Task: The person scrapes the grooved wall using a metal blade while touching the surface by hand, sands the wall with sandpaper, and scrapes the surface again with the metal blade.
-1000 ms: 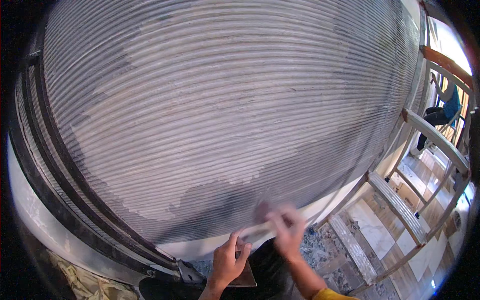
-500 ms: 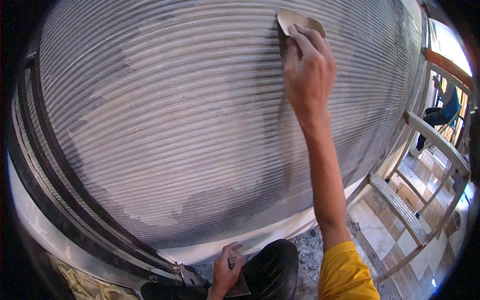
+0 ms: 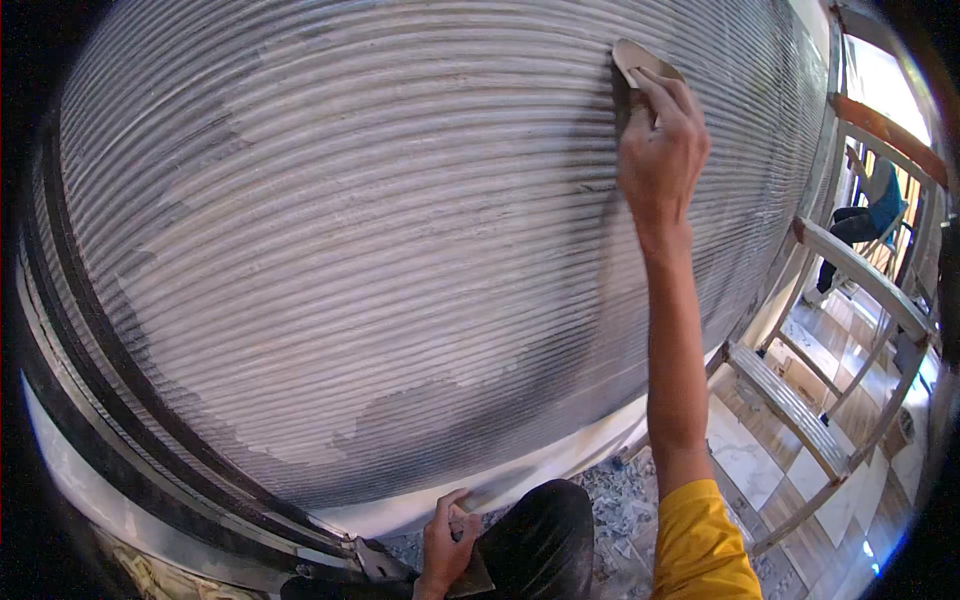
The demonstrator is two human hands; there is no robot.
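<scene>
A small flat scraper (image 3: pixel 640 62), pale tan with a rounded edge, lies pressed against the ribbed grey wall (image 3: pixel 380 250) high up, near the top of the view. The right hand (image 3: pixel 662 150) grips it with fingers closed over its lower part, the arm stretched straight up from a yellow sleeve (image 3: pixel 700 545). The wall is covered in fine horizontal ridges, with paler coated patches and darker, damp-looking areas toward the bottom and right. Low down, the left hand (image 3: pixel 447 540) is curled around a flat metal trowel (image 3: pixel 385 565) resting by the person's dark trouser knee. A metal stepladder (image 3: pixel 850 330) stands to the right on a tiled floor (image 3: pixel 760 450).
</scene>
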